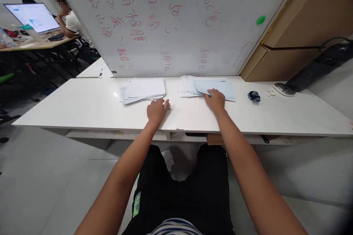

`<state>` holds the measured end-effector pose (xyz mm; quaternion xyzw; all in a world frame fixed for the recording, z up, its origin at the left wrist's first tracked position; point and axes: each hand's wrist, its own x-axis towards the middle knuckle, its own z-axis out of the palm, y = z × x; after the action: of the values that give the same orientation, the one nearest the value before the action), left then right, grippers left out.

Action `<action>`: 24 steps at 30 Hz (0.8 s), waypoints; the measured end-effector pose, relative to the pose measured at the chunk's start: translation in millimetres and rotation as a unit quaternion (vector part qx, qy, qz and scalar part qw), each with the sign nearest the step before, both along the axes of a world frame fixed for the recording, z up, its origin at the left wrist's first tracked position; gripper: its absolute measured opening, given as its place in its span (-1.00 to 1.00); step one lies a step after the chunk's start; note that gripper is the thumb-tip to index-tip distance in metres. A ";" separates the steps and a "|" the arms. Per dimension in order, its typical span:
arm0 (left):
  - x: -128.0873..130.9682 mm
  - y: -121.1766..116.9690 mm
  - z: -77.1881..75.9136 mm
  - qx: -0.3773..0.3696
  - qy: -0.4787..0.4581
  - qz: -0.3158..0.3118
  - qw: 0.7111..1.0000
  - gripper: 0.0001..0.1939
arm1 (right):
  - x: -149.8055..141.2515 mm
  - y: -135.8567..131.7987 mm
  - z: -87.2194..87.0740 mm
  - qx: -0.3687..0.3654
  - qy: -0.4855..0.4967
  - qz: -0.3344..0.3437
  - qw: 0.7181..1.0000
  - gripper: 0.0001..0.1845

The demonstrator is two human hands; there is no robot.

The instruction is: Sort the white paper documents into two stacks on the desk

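My left hand [157,112] rests on the white desk just in front of the left stack of white papers [146,88]. Its fingers are curled, and a small greyish thing I cannot make out pokes out beside the thumb. My right hand [216,100] grips the near edge of a pale blue envelope [211,85], which has a line of dark print at its far edge. This envelope lies on top of the right stack of white and bluish papers [187,86]. Both stacks are loosely squared, with edges jutting out unevenly.
A whiteboard [176,25] with red writing stands along the desk's [96,99] back edge. To the right are a dark blue crumpled item [253,96], white earbuds [270,93], a computer mouse [284,89], a black bottle [317,68] and cardboard boxes [292,62]. A person [74,22] sits behind, left.
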<state>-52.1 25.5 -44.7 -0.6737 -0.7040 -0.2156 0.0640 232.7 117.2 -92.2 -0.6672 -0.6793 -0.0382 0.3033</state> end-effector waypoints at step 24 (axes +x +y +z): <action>142.7 38.2 -13.1 -0.073 -0.020 -0.200 0.977 -0.40 | -7.7 -7.2 15.6 -0.002 -0.030 -0.030 0.999 -0.56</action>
<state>90.5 63.7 -57.7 -0.7995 -0.5696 -0.1856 -0.0437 224.9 109.9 -76.6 -0.6867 -0.6675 -0.0656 0.2801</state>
